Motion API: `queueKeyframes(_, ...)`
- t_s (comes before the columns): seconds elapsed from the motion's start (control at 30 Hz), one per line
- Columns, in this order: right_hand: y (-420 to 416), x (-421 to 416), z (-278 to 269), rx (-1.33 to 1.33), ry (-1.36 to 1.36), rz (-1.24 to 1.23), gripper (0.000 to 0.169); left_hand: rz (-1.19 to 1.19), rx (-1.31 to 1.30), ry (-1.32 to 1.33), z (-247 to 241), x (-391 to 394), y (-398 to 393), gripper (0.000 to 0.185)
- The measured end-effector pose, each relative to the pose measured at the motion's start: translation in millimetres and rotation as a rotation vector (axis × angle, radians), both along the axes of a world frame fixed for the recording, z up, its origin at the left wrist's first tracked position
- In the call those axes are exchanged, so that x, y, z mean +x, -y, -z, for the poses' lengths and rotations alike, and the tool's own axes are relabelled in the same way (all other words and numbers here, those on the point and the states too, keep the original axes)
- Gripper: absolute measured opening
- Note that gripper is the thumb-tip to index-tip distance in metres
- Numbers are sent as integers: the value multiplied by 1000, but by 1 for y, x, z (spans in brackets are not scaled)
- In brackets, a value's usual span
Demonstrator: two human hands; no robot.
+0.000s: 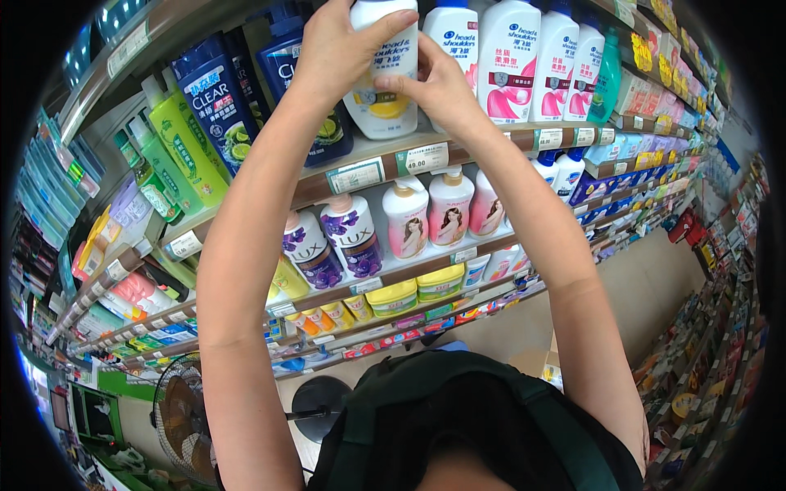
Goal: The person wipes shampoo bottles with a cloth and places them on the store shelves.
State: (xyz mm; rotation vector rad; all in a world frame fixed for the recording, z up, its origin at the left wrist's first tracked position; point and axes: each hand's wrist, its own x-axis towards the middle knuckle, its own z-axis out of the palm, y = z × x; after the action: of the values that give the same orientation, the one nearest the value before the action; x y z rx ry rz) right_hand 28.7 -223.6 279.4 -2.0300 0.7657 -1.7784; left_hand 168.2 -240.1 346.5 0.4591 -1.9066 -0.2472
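At the top of the head view, a white Head & Shoulders shampoo bottle with a yellow lemon print stands upright at the edge of the upper shelf. My left hand grips its upper left side, thumb across the front. My right hand holds its right side, with the thumb on the front. Right behind and beside it stand more white Head & Shoulders bottles with pink prints. To the left are dark blue Clear bottles, one partly hidden by my left forearm. Whether the held bottle's base touches the shelf I cannot tell.
Below, a shelf holds Lux pump bottles and pink pump bottles. Green bottles stand at the left. Price tags line the brown shelf edge. A standing fan is at the lower left, and another stocked shelf is at the right.
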Motion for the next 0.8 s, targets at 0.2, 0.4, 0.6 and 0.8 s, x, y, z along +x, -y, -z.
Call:
queueKeyframes(0.2,-4,12,10,-136,-59,442,67,-135,11,-30,5,-19,28,64)
queueKeyframes(0.4,-38,26,24,-267,-320,688,61,-188,-47,-124,15,-21,38,57)
queueKeyframes(0.6,-45,18,28,-175,-472,741,24,-233,-420,-100,56,-19,-36,27)
queueKeyframes(0.8,-19,15,53,-55,-537,663,19,-134,107,200,78,-14,-27,21)
